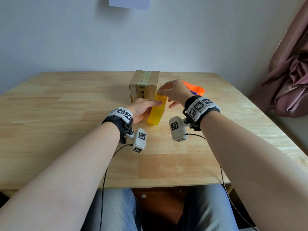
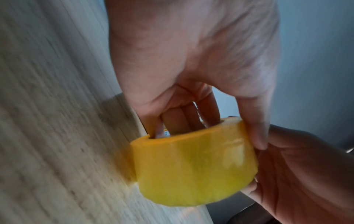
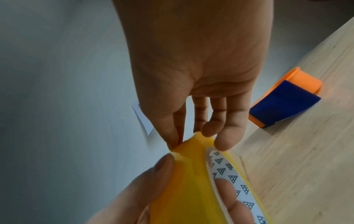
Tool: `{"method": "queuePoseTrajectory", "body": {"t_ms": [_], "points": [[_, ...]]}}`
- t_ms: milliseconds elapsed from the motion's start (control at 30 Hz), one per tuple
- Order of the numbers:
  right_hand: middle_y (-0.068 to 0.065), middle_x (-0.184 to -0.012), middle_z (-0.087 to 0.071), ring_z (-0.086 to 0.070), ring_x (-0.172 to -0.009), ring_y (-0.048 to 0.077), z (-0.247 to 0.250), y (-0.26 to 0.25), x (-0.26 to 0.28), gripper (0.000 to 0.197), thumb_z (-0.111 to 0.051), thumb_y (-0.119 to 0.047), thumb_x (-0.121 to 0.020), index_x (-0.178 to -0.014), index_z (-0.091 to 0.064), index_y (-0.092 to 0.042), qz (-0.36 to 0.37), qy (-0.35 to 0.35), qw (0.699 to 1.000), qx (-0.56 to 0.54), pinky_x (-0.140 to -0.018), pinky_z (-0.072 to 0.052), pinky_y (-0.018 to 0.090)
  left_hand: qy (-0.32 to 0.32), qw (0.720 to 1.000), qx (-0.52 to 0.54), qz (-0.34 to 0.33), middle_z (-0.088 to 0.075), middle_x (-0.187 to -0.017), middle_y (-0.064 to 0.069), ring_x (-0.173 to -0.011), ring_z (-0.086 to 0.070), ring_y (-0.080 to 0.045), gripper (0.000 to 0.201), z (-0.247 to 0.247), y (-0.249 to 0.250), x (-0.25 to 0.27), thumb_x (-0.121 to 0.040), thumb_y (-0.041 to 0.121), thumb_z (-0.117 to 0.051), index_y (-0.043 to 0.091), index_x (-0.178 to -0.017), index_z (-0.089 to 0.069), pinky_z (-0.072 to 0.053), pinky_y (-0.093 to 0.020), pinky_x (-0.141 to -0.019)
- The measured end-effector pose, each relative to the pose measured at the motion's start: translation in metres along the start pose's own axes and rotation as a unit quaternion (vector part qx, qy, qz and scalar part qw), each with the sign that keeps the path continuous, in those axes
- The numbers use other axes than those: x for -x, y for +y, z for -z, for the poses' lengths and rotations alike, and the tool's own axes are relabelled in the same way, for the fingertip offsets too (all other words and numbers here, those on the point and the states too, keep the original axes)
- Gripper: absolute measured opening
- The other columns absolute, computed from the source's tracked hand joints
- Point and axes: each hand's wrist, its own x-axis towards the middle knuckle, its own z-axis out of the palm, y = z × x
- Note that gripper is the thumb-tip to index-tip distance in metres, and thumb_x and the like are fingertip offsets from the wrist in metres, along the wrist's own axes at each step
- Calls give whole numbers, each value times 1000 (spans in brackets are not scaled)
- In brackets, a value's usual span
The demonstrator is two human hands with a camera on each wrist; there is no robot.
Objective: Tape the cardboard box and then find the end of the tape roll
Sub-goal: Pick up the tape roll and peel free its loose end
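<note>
A yellow tape roll (image 1: 157, 110) stands on edge just above the wooden table (image 1: 66, 114), in front of a small cardboard box (image 1: 144, 86) with tape along its top seam. My left hand (image 1: 143, 110) grips the tape roll (image 2: 193, 163), fingers through its core and thumb on the outer face. My right hand (image 1: 173, 94) is at the top of the tape roll (image 3: 191, 181), thumb and forefinger pinching its outer layer at the rim. The white core liner with triangle prints shows in the right wrist view.
An orange and blue tape cutter (image 1: 195, 90) lies on the table right of the box, behind my right hand; the tape cutter (image 3: 283, 100) shows plainly in the right wrist view. A wall runs behind the table and a pink curtain (image 1: 290, 72) hangs at right.
</note>
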Motion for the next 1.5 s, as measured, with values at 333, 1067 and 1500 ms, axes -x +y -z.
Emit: {"method": "queuePoseTrajectory", "body": {"t_ms": [333,1067,1500], "points": [[1,-88,-67,-59,-68,17,-3,3,-4,18,-62,-32,-101,-111,-76,-25,19,10,999,45,-49,-51,25,-17,1000,-3,-3,-77,-118,-24,-114,-73,-39,42,0,2,4,-87,22,-81,2,-122,-72,-53,-52,-108],[-1,-102,-76,-57,-79,13,1,30,0,22,-80,-42,-88,-107,-82,-30,-1,-14,993,-114,-63,-51,29,-28,999,29,-14,-77,-95,-19,-88,-73,-30,27,-4,5,11,-96,18,-70,-3,-113,-70,-52,-52,-104],[-1,-92,-71,-63,-79,15,0,32,-5,15,-68,-33,-100,-104,-75,-20,60,7,997,-50,-64,-62,32,-37,999,21,-18,-73,-110,-23,-97,-71,-32,22,-2,3,7,-98,20,-66,1,-110,-70,-58,-45,-90]]}}
